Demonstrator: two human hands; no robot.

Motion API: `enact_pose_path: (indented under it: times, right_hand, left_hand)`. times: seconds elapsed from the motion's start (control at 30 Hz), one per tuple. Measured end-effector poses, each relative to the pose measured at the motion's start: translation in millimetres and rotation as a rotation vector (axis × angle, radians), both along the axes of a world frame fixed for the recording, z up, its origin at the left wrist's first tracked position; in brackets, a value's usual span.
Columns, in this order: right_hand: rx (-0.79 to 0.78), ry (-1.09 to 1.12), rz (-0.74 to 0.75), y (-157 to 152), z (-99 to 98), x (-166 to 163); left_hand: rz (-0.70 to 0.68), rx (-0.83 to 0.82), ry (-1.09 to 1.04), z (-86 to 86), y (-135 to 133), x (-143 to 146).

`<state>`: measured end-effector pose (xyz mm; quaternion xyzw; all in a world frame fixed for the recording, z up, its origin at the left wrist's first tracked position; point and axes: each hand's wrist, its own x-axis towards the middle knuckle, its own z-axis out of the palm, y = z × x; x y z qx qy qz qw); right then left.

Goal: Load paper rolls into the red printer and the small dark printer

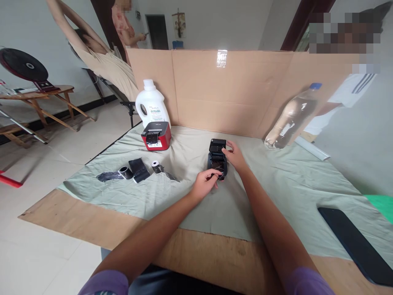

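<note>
A small black portable printer (217,157) sits mid-table on the cloth, its lid (218,144) raised at the far end. My left hand (206,181) is closed around its near end, with thumb and forefinger together at the front edge. Whether a strip of paper is between those fingers is too small to tell. At the printer's right side, my right hand (233,155) grips the raised lid, with the thumb on the inner side and a finger at the outer edge. To the left lie a small roll (156,166), a black roll (125,172) and a folded dark sheet (139,169).
A red and black printer (156,136) stands before a white detergent jug (151,102). Cardboard (230,94) walls the far side. A tilted plastic bottle (293,116) leans at right, and a dark phone (356,243) lies near the right edge. Other people are beyond the table.
</note>
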<state>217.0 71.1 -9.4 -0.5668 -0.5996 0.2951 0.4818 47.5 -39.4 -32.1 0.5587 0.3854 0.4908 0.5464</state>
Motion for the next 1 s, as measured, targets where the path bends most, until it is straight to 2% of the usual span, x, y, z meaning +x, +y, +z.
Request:
enact_pose_path:
  times: [0.13, 0.3, 0.43, 0.57, 0.73, 0.87, 1.0]
  right_hand:
    - [-0.001, 0.014, 0.011, 0.2, 1.1, 0.8]
    - [-0.02, 0.064, 0.012, 3.3, 1.0, 4.3]
    - [-0.037, 0.072, 0.02, 1.9, 4.0, 4.5]
    - [-0.037, 0.056, 0.03, -1.6, 8.2, 2.8]
    - [-0.001, 0.035, 0.042, -4.9, 9.4, 4.4]
    - [0.004, -0.017, 0.094, -9.2, 7.9, 7.3]
    - [0.008, -0.088, 0.15, -13.3, 7.3, 8.7]
  left_hand:
    - [0.004, 0.08, -0.018, 6.7, 10.3, 1.4]
    - [-0.033, 0.098, -0.088, 29.4, 34.8, 3.1]
    - [-0.044, 0.089, -0.081, 37.3, 33.7, -3.2]
    - [-0.04, 0.072, -0.004, 28.1, 14.2, -7.6]
    - [-0.099, 0.105, 0.115, 9.7, -1.3, -5.2]
    - [-0.193, 0.211, 0.259, 2.7, -3.6, -8.5]
    - [-0.271, 0.32, 0.359, 2.9, -3.7, -16.7]
